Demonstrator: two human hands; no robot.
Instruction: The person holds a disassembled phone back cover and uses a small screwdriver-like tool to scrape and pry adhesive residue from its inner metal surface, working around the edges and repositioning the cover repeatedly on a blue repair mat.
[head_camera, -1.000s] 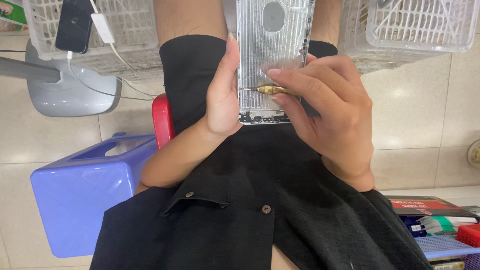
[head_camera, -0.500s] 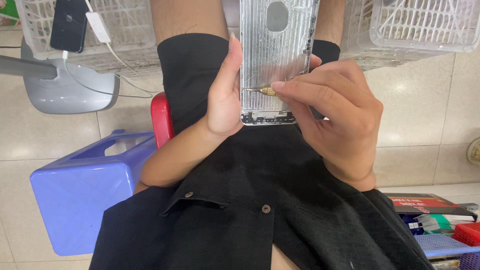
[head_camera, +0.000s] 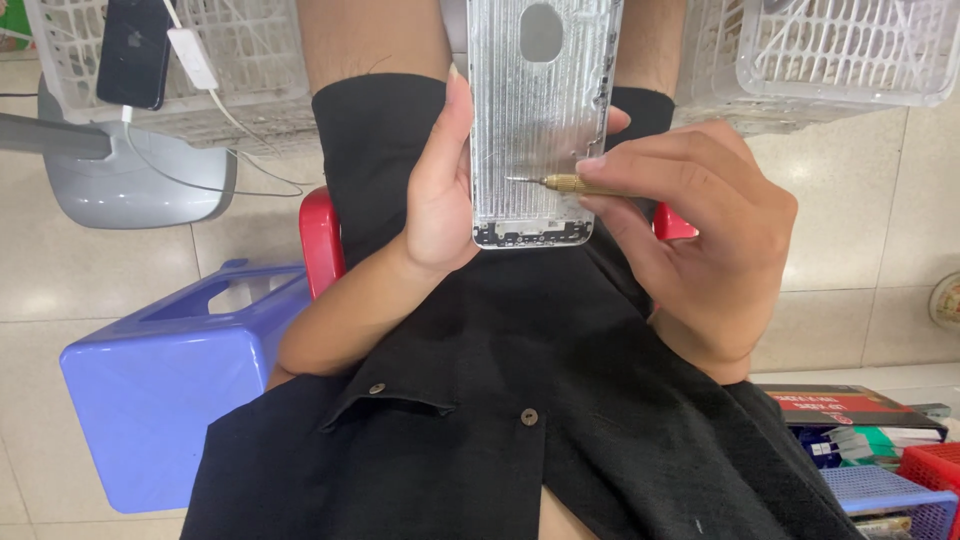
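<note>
White basket (head_camera: 240, 90) upper left carries a dark phone (head_camera: 133, 52) and charger on its side. Centre top: left hand (head_camera: 440, 190) clamped on the silver phone housing (head_camera: 535, 120), held upright. Right hand (head_camera: 700, 230) pinches a brass screwdriver (head_camera: 570, 184), tip touching housing's inner face.

A black shirt (head_camera: 520, 400) of plain cloth is worn, with small round dark buttons seen down its front and a pointed flap with a button at one side. Black shorts (head_camera: 380, 150) are worn, ending above the knees. Both hands and forearms are left bare; no rings, watch or gloves are seen.
</note>
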